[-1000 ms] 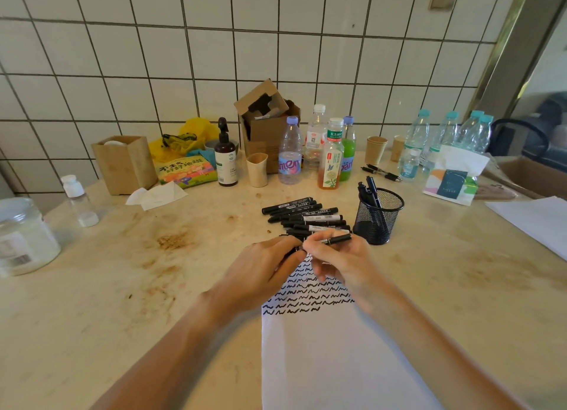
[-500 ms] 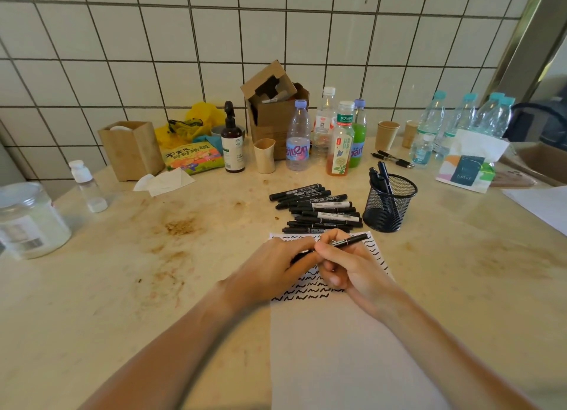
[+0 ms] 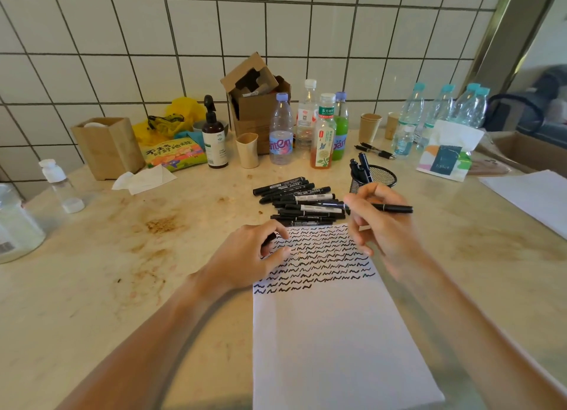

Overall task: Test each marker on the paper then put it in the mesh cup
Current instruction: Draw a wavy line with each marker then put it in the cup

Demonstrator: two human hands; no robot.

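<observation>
Tissue pack point(image 3: 446, 156), far right: you can read "TISSUE".
Green-capped bottle point(image 3: 323, 133): "东方树叶".
Snack bag point(image 3: 173, 155), far left: "不主…", rest unclear.

right hand point(image 3: 380, 225) blurred; paper point(image 3: 331, 333) cut off below

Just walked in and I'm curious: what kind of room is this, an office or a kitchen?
Probably a shared break or pantry corner, not a proper office: a white tiled wall, a stained stone counter, and a row of drink bottles with paper cups behind the markers.

paper point(image 3: 331, 333): white, black squiggles | markers point(image 3: 302, 202): black | table point(image 3: 122, 287): beige
</observation>
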